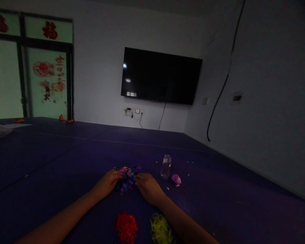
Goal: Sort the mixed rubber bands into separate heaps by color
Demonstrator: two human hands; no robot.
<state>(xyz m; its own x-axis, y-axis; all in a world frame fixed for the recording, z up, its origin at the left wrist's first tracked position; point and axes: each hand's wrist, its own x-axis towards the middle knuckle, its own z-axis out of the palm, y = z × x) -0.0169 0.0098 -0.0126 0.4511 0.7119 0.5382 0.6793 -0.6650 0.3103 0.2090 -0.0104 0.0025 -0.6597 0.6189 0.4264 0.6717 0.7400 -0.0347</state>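
A loose pile of small rubber bands in mixed blue, pink, black and yellow lies on the purple surface. At its left edge is my left hand, fingers bent and touching the bands. From the right, my right hand reaches into the same pile with its fingers curled together. Whatever lies between the fingertips of either hand is too small and dark to make out. Closer to me sit a heap of red rubber bands and a heap of yellow rubber bands, the latter beside my right forearm.
A clear bottle stands upright right of the pile, next to a pink cap. Small white scraps are scattered around them. A television hangs on the far wall, and a black cable dangles at the right.
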